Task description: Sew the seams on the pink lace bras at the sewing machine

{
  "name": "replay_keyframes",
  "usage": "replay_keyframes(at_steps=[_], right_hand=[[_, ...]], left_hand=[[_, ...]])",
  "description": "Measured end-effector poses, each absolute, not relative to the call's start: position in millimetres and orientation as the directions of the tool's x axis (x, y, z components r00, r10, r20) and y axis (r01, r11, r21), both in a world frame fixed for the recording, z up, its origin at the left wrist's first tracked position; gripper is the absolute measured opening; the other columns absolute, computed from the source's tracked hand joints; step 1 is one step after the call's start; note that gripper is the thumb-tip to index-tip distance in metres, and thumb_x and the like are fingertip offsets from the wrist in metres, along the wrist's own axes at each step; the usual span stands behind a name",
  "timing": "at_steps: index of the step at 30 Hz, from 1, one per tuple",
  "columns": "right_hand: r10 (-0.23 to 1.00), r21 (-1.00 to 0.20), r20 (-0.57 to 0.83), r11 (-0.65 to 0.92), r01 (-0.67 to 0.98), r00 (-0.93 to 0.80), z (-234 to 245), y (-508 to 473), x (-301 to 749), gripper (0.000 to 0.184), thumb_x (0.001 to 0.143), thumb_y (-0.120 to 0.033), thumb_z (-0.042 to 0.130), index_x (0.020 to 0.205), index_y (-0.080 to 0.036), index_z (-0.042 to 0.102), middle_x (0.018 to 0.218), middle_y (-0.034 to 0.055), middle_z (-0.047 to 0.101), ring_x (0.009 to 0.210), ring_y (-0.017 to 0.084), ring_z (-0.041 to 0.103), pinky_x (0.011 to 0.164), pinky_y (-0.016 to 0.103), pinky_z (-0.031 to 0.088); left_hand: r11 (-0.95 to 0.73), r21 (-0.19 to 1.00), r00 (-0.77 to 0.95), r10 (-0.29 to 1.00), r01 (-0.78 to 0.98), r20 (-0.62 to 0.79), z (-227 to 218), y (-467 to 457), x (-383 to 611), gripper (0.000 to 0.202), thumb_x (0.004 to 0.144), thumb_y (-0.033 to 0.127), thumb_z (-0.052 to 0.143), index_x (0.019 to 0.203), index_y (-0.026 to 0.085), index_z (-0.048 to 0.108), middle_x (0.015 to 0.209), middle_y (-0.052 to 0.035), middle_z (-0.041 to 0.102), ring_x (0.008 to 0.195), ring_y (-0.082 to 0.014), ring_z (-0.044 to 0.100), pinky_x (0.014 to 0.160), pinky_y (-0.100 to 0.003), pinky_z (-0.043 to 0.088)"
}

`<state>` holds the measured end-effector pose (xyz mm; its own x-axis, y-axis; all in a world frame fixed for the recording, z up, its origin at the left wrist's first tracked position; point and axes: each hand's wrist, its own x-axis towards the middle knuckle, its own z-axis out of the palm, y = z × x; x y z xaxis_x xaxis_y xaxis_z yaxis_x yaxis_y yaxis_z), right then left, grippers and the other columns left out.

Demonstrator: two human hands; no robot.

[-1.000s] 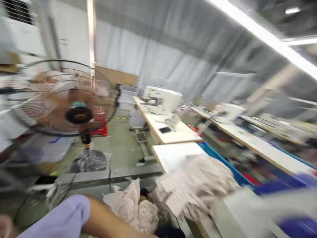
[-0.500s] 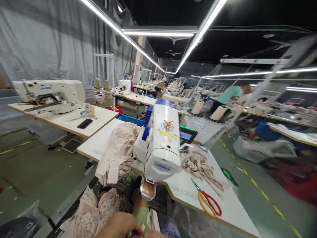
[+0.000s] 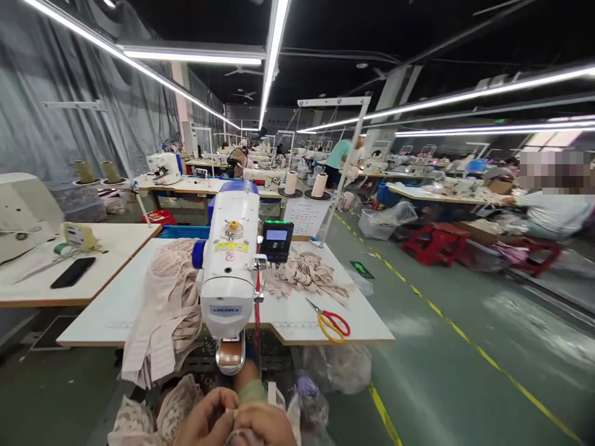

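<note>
My left hand (image 3: 204, 420) and my right hand (image 3: 266, 424) meet at the lower edge of the view, fingertips pinched together. Between them is a small bit of pale pink fabric (image 3: 242, 437), partly hidden by the fingers. Lace bras (image 3: 175, 414) in the same pale pink lie in my lap, just left of my left hand. Directly beyond the hands stands a white sewing machine (image 3: 231, 282) with a blue top. A heap of pale pink bras (image 3: 163, 303) hangs over the table edge left of it. Neither hand touches the machine.
On the right of the white table (image 3: 367, 322) lie scissors (image 3: 331, 323) with red and yellow handles and a pile of fabric straps (image 3: 309, 275). A control screen (image 3: 276, 241) stands behind. A phone (image 3: 73, 272) rests on the left table. Co-workers sit and bend farther off.
My view has swung to the right, so the machine and table appear farther left. Both hands stay together low in view, and more of my right hand shows.
</note>
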<state>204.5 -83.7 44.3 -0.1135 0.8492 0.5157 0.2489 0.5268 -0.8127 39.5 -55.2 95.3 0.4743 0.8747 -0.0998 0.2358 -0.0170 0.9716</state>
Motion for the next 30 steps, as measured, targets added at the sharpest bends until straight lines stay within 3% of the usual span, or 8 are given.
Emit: replay_keyframes(at_steps=[3, 7, 11, 17, 20, 22, 25, 30], right_hand=[[0.867, -0.859, 0.497, 0.484, 0.17, 0.041, 59, -90, 197, 0.009, 0.079, -0.031, 0.062, 0.077, -0.027, 0.069, 0.075, 0.0019, 0.075, 0.07, 0.019, 0.072, 0.067, 0.026, 0.058], [0.922, -0.902, 0.375, 0.387, 0.19, -0.097, 74, -94, 207, 0.016, 0.087, -0.029, 0.057, 0.082, -0.022, 0.069, 0.085, 0.0048, 0.076, 0.08, 0.017, 0.072, 0.078, 0.025, 0.056], [0.931, -0.914, 0.307, 0.346, 0.21, -0.198, 67, -90, 222, 0.02, 0.091, -0.033, 0.054, 0.089, -0.02, 0.07, 0.096, 0.0052, 0.076, 0.091, 0.015, 0.071, 0.086, 0.023, 0.054], [0.989, -0.979, 0.135, 0.143, 0.148, -0.062, 54, -92, 224, 0.016, 0.09, -0.028, 0.06, 0.092, -0.02, 0.073, 0.097, 0.0033, 0.077, 0.09, 0.016, 0.071, 0.086, 0.025, 0.053], [0.996, -0.974, 0.051, 0.067, 0.215, -0.079, 51, -85, 230, 0.017, 0.092, -0.031, 0.06, 0.095, -0.022, 0.073, 0.093, 0.0015, 0.077, 0.085, 0.016, 0.07, 0.079, 0.025, 0.052], [0.997, -0.943, 0.038, 0.059, 0.326, -0.07, 52, -77, 237, 0.019, 0.095, -0.033, 0.057, 0.094, -0.023, 0.073, 0.087, 0.0009, 0.076, 0.08, 0.016, 0.067, 0.075, 0.025, 0.05], [0.993, -0.866, 0.081, 0.111, 0.488, -0.083, 56, -65, 245, 0.019, 0.096, -0.032, 0.056, 0.091, -0.023, 0.072, 0.083, 0.0013, 0.074, 0.076, 0.016, 0.065, 0.072, 0.025, 0.046], [0.961, -0.868, 0.015, 0.149, 0.473, -0.275, 65, -50, 249, 0.017, 0.095, -0.029, 0.056, 0.089, -0.022, 0.07, 0.081, 0.0013, 0.071, 0.073, 0.015, 0.063, 0.068, 0.025, 0.042]], left_hand=[[-0.006, 0.969, 0.36, 0.929, 0.246, -0.085, 94, -62, 42, 0.027, 0.094, 0.047, 0.051, 0.09, 0.022, 0.061, 0.091, -0.0042, 0.068, 0.09, -0.022, 0.066, 0.082, -0.031, 0.053], [-0.275, 0.842, 0.423, 0.904, 0.464, 0.061, 103, -56, 36, 0.02, 0.091, 0.037, 0.059, 0.082, 0.021, 0.066, 0.082, -0.0027, 0.071, 0.077, -0.0184, 0.068, 0.07, -0.026, 0.051], [-0.486, 0.698, 0.485, 0.845, 0.526, 0.223, 92, -41, 37, 0.017, 0.092, 0.026, 0.059, 0.078, 0.02, 0.066, 0.068, 0.0008, 0.064, 0.06, -0.0127, 0.058, 0.058, -0.023, 0.044], [-0.502, 0.739, 0.534, 0.814, 0.45, 0.227, 77, -41, 46, 0.016, 0.094, 0.022, 0.057, 0.089, 0.017, 0.071, 0.082, -0.0044, 0.074, 0.075, -0.0148, 0.066, 0.068, -0.024, 0.05], [-0.436, 0.765, 0.496, 0.85, 0.475, 0.176, 73, -35, 44, 0.018, 0.096, 0.024, 0.056, 0.092, 0.017, 0.072, 0.082, -0.005, 0.073, 0.074, -0.0145, 0.067, 0.067, -0.024, 0.051], [-0.406, 0.761, 0.474, 0.868, 0.507, 0.148, 72, -33, 41, 0.019, 0.096, 0.026, 0.057, 0.092, 0.017, 0.073, 0.08, -0.0044, 0.073, 0.071, -0.0138, 0.066, 0.065, -0.023, 0.05], [-0.489, 0.719, 0.52, 0.829, 0.493, 0.207, 73, -33, 36, 0.018, 0.097, 0.026, 0.057, 0.095, 0.018, 0.073, 0.077, -0.0028, 0.073, 0.067, -0.0121, 0.065, 0.062, -0.022, 0.048], [-0.618, 0.623, 0.595, 0.751, 0.48, 0.288, 79, -33, 33, 0.018, 0.098, 0.025, 0.056, 0.096, 0.018, 0.072, 0.073, -0.0008, 0.071, 0.064, -0.0104, 0.064, 0.06, -0.02, 0.045]])
